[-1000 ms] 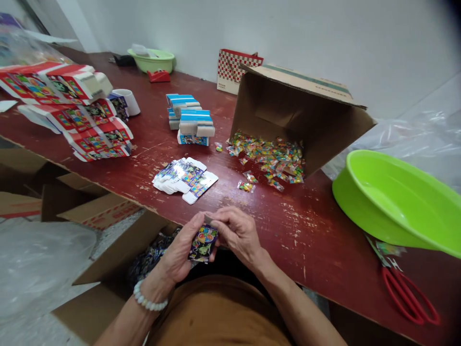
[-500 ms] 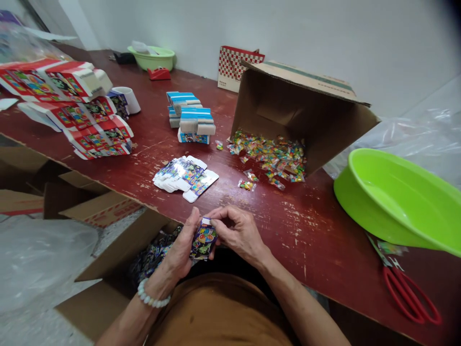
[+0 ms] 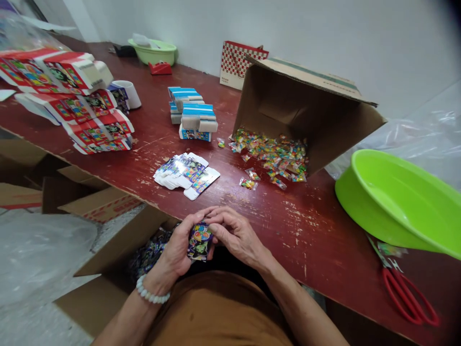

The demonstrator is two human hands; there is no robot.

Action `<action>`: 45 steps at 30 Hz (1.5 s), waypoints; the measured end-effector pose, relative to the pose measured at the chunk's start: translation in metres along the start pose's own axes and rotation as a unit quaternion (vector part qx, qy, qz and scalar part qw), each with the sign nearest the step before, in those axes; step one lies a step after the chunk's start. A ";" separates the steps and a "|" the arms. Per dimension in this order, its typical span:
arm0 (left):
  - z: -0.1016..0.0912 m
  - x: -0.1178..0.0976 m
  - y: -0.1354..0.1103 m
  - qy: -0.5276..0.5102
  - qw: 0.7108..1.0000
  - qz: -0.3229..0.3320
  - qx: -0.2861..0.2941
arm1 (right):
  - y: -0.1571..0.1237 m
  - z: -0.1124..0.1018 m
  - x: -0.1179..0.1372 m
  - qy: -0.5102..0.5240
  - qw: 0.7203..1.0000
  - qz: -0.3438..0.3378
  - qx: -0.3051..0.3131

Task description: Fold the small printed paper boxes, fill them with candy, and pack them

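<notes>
Both my hands hold a small dark printed box (image 3: 200, 241) at the near edge of the red table (image 3: 317, 230). My left hand (image 3: 180, 250) wraps round its left side from below, a white bead bracelet on the wrist. My right hand (image 3: 236, 235) presses its fingers over the box's top end. On the table just beyond lies a fanned pile of flat printed box blanks (image 3: 185, 174). Farther right, a heap of small colourful sachets (image 3: 273, 154) spills from a tipped cardboard carton (image 3: 309, 110).
A bright green basin (image 3: 399, 202) and red scissors (image 3: 408, 298) lie at the right. Red printed cartons (image 3: 75, 105) are stacked at the left, blue-white packs (image 3: 194, 120) in the middle. An open cardboard box (image 3: 118, 259) holding dark small boxes stands below the table edge.
The white flap that stood up at the box's top half a second ago is now covered by my fingers. The camera tilted down slightly.
</notes>
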State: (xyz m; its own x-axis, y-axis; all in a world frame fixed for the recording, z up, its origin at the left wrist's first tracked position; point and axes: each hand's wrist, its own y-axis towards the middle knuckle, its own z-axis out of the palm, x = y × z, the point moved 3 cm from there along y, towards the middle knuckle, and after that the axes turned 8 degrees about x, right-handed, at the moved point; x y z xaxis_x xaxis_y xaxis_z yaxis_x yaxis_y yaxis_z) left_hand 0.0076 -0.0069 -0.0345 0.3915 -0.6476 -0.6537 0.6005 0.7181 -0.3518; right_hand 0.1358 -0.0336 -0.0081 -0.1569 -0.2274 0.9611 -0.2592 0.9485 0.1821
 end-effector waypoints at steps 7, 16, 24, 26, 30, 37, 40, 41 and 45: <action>-0.049 -0.023 -0.034 0.299 0.944 0.059 -0.129 | 0.042 -0.011 -0.028 -0.112 0.993 0.036 -0.022; -0.062 -0.053 -0.034 0.704 0.631 0.179 -0.272 | 0.120 -0.039 -0.058 -0.428 0.881 0.189 -0.069; -0.048 -0.057 0.002 0.778 0.506 0.240 -0.285 | 0.103 -0.048 -0.076 -0.266 0.926 0.173 -0.205; -0.045 -0.058 0.003 0.789 0.488 0.246 -0.283 | 0.099 -0.058 -0.074 -0.244 0.932 0.179 -0.198; -0.037 -0.061 0.003 0.783 0.492 0.247 -0.288 | 0.085 -0.081 -0.054 -0.229 0.943 0.170 -0.173; -0.012 -0.037 0.007 0.394 0.905 0.153 -0.037 | 0.052 -0.077 -0.016 0.022 0.986 0.119 -0.115; 0.014 -0.013 0.004 0.135 0.969 -0.011 0.205 | 0.043 -0.059 -0.003 0.147 0.983 0.071 -0.081; 0.021 -0.008 0.002 0.089 0.963 -0.043 0.250 | 0.040 -0.054 0.000 0.169 0.981 0.062 -0.074; 0.026 -0.002 0.000 0.082 0.960 -0.049 0.265 | 0.033 -0.044 0.004 0.216 0.973 0.055 -0.068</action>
State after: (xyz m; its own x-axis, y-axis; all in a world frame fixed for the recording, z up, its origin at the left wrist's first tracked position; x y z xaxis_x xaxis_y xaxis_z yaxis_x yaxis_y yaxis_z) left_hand 0.0251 -0.0128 -0.0157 0.2271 -0.6250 -0.7468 0.9158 0.3979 -0.0545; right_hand 0.1686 0.0062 0.0111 0.2454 -0.0379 0.9687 -0.1308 0.9888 0.0719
